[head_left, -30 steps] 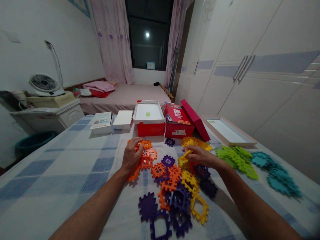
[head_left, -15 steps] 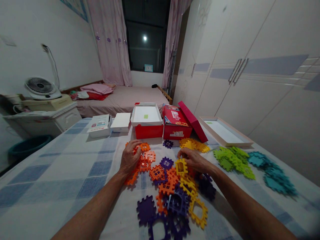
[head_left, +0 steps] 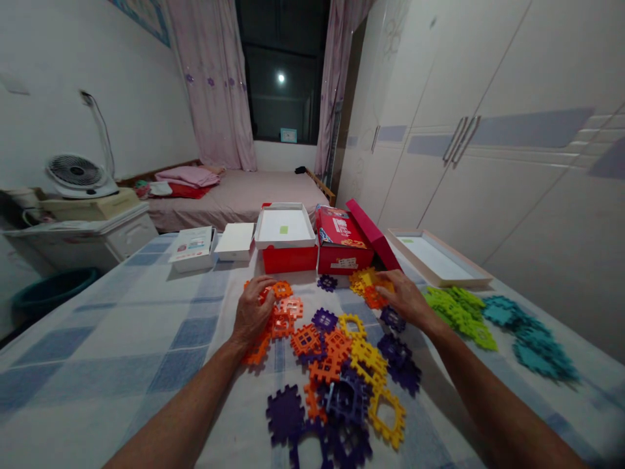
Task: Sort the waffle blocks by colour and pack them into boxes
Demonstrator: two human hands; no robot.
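My left hand [head_left: 252, 311] rests on the left side of the orange building pieces [head_left: 283, 320], fingers curled around one of them and thumb near its edge. My right hand [head_left: 404, 298] is at the yellow building pieces [head_left: 360, 280] by the red box, its fingers closed on an orange building piece [head_left: 375, 298] with toothed edges. Part of that piece is hidden under the fingers. Between my arms lies a mixed heap of orange, yellow and dark purple pieces [head_left: 284, 412]. More purple pieces [head_left: 398, 358] lie beside my right forearm.
Green pieces [head_left: 461, 314] and teal pieces [head_left: 541, 342] lie in piles at the right. Along the far edge stand two white boxes [head_left: 192, 251], an open box [head_left: 289, 258], a red box [head_left: 344, 251] with a leaning lid [head_left: 374, 233], and a shallow tray [head_left: 481, 280].
My right hand has moved away and to the right, from the mixed heap to the yellow pile, with an orange piece at its fingers. My left hand has stayed in place.
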